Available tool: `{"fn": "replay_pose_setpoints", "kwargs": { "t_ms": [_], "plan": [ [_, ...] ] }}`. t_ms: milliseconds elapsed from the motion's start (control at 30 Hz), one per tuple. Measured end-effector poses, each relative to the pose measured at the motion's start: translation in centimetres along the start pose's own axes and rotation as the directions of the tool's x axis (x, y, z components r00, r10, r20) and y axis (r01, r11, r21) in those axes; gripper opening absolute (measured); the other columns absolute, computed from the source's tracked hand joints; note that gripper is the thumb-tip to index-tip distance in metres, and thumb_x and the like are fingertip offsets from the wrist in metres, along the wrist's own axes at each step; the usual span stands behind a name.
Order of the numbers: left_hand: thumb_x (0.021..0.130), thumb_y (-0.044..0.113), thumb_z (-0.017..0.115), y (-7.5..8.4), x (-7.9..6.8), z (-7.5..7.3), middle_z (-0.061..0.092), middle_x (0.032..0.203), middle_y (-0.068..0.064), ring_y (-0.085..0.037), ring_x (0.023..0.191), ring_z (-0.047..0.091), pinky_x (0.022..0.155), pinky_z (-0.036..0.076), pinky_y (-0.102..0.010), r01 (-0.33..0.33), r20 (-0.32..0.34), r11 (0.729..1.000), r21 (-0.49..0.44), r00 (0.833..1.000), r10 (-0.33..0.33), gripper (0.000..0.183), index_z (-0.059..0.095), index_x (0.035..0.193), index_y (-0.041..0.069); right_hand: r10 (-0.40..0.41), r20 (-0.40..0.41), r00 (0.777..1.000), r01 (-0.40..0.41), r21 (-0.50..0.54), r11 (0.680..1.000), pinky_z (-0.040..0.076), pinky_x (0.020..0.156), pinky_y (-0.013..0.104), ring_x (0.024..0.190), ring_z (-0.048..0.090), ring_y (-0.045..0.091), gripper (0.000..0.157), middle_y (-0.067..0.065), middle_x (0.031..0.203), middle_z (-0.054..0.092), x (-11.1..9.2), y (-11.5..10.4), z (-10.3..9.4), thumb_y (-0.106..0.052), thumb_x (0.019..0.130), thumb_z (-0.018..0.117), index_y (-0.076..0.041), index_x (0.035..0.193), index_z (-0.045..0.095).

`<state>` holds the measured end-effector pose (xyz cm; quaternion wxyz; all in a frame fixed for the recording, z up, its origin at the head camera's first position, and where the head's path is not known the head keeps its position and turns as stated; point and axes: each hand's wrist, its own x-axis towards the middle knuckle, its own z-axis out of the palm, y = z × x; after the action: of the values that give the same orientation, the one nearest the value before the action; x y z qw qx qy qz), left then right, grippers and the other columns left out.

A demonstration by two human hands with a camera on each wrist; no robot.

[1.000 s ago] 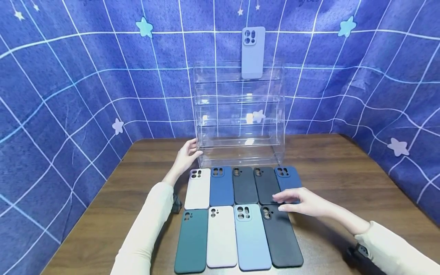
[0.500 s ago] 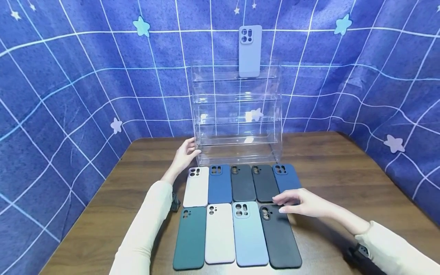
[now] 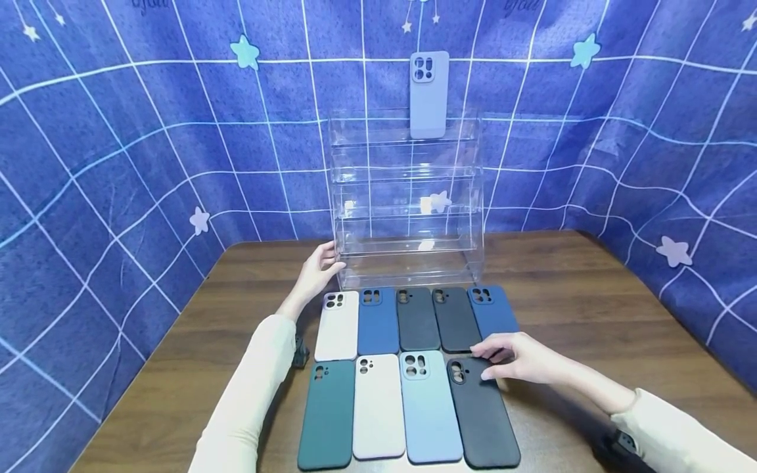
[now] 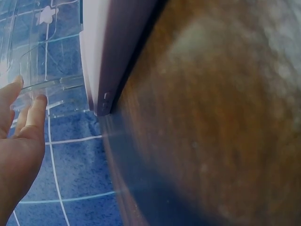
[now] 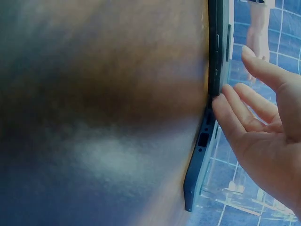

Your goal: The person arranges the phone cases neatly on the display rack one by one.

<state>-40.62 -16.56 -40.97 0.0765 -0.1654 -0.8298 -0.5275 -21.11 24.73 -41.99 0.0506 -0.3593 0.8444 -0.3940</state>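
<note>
A clear tiered acrylic display stand stands at the table's back. My left hand holds its lower left side, thumb in front and fingers along the outer side. One pale lilac phone case stands upright on the top tier. Two rows of phone cases lie before the stand. My right hand is over the top end of the black phone case at the front right. In the right wrist view, its fingertips are at the case's edge, while the thumb stands apart from it.
The back row holds a white case, two blue cases and two black ones. Left of the front black case lie a light blue case, a white case and a green case. A blue gridded cloth surrounds the wooden table.
My right hand has come slightly lower, closer to the front black phone case. The left hand stays at the stand's side. The head view has shifted a little.
</note>
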Motion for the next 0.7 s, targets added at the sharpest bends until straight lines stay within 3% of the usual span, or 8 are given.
{"fn": "replay_pose_setpoints", "kwargs": {
  "t_ms": [267,400,700],
  "plan": [
    [0.089,0.015,0.064,-0.2,0.0,-0.1,0.053,0.128,-0.025,-0.037,0.118,0.053,0.106,0.04,-0.046,-0.008,0.006,1.0,-0.01,1.0,0.009,0.059,0.037,0.14,0.006,0.025,-0.081,0.996,-0.032,-0.088,0.996,0.057,0.069,0.026,0.083,0.063,0.014,0.042,0.009,0.1,0.068,-0.5,-0.3,0.5,-0.026,0.079,0.075,0.001,0.11,0.065],
    [0.09,0.016,0.063,0.1,-0.1,-0.1,0.052,0.129,-0.027,-0.038,0.119,0.052,0.106,0.039,-0.047,-0.005,0.025,1.0,0.002,1.0,0.005,0.06,0.035,0.142,0.004,0.044,-0.081,0.996,-0.052,-0.106,0.993,0.056,0.065,0.024,0.079,0.061,0.012,0.046,0.006,0.096,0.067,-0.9,-0.5,0.4,-0.028,0.077,0.077,0.001,0.11,0.065],
    [0.091,0.013,0.061,3.2,-1.5,-0.5,0.05,0.129,-0.031,-0.043,0.121,0.05,0.107,0.037,-0.051,0.02,0.052,0.999,-0.028,0.998,-0.018,0.06,0.033,0.141,-0.002,0.048,-0.061,0.997,-0.06,-0.224,0.973,0.039,0.052,0.013,0.064,0.043,0.001,0.057,-0.004,0.081,0.048,-1.1,-1.1,0.8,-0.04,0.072,0.078,-0.001,0.112,0.066]
  ]
}}
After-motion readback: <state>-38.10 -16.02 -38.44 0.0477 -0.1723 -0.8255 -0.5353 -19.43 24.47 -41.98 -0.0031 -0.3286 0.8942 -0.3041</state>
